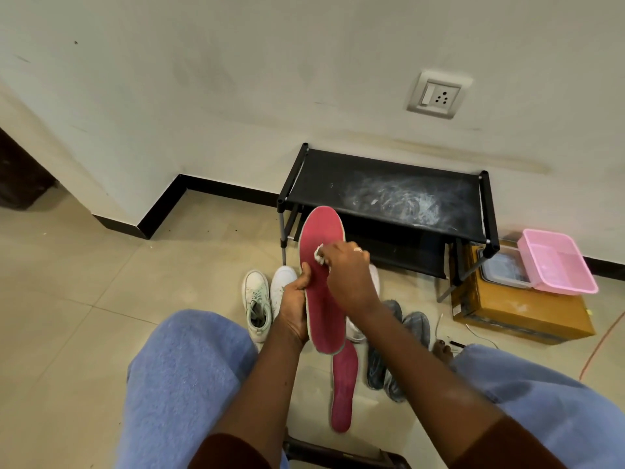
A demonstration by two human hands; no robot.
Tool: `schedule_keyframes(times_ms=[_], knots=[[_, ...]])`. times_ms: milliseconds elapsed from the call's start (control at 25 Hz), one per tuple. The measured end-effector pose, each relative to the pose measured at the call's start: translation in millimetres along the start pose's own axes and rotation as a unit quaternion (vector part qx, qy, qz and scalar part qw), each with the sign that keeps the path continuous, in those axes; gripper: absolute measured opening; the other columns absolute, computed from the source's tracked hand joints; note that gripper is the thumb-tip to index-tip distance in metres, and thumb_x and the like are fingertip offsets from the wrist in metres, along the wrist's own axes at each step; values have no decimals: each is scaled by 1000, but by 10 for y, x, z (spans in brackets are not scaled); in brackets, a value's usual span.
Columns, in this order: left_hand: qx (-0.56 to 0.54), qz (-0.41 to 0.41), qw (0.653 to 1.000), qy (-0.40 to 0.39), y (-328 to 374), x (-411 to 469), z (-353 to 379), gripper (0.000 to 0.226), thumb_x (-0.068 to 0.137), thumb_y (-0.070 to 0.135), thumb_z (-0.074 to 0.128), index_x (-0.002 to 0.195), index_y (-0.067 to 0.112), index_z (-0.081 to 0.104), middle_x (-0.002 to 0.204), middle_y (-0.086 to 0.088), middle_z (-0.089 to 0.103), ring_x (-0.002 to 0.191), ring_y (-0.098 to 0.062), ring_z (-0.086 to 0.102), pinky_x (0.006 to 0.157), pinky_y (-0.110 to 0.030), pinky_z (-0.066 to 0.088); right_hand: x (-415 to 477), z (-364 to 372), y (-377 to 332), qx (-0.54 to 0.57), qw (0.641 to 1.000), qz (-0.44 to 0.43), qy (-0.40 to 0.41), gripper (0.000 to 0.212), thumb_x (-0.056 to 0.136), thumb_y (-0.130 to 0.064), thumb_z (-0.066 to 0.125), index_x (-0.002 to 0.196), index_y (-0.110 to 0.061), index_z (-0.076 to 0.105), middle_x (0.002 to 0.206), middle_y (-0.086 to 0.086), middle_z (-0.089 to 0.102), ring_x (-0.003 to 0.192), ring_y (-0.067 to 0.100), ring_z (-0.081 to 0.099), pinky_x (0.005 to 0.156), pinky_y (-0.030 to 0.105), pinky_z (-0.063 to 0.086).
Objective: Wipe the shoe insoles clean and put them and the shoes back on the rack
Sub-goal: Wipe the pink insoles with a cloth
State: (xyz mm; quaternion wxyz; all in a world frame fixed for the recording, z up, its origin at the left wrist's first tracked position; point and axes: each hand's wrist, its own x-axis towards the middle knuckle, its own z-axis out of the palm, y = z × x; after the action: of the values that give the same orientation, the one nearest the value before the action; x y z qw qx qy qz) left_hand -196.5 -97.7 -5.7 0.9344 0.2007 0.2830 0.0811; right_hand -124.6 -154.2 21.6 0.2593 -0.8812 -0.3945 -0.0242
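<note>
Wiping step under way. Left hand [295, 308] grips the red insole [321, 275] by its edge, held up on a tilt in front of the black rack [389, 194]. Right hand [348, 275] pinches a small white wipe [319, 253] against the insole's upper half. Second insole [343, 390] lies on the floor between the knees. White shoes [258, 299] and grey shoes [402, 350] stand on the floor; rack shelves bare, top one dusty. Next, likely: work the wipe down toward the heel, then take up the other insole.

red insole [321, 231] held upright, second insole [342, 394] on floor, dusty black rack [389, 194]
</note>
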Motion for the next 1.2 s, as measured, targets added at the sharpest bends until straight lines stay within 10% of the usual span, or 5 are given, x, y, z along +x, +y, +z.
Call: schedule_keyframes(times_ms=[280,680,920,1040,1200], knots=[[54,-14,994,92,-91,186,-304,51,97,45,39,106,-1,59,82,-15,70,67,-27,68,62,-33,58,-958,189,-44,148,979,61,-124,33,69,10,62,95,-9,69,96,9,67,87,23,60,79,33,47],[232,-24,958,168,-816,610,-1067,20,92,-3,50,109,4,59,80,-3,73,70,-15,70,64,-27,57,-959,1191,945,336,802,438,-228,25,77,-1,65,65,-22,64,83,9,66,80,25,62,81,46,53],[368,-123,894,223,-1307,860,-1918,24,77,4,65,102,4,63,85,-8,71,88,-33,66,75,-35,55,-1612,2063,1326,296,739,524,-302,15,79,-12,69,94,-9,71,91,6,68,89,19,63,82,29,49],[370,-210,866,264,-1546,1038,-2275,19,88,-4,50,87,13,60,65,3,67,63,-16,64,55,-21,49,-1870,2395,1501,296,709,557,-316,22,81,-11,68,101,-2,70,91,7,67,85,18,62,84,28,50],[371,-246,828,341,-1719,1217,-2615,24,92,-3,37,92,3,60,78,-10,61,68,-20,61,64,-28,49,-1959,2724,1637,300,681,538,-395,28,88,3,54,114,2,63,117,15,62,99,24,60,66,8,48]])
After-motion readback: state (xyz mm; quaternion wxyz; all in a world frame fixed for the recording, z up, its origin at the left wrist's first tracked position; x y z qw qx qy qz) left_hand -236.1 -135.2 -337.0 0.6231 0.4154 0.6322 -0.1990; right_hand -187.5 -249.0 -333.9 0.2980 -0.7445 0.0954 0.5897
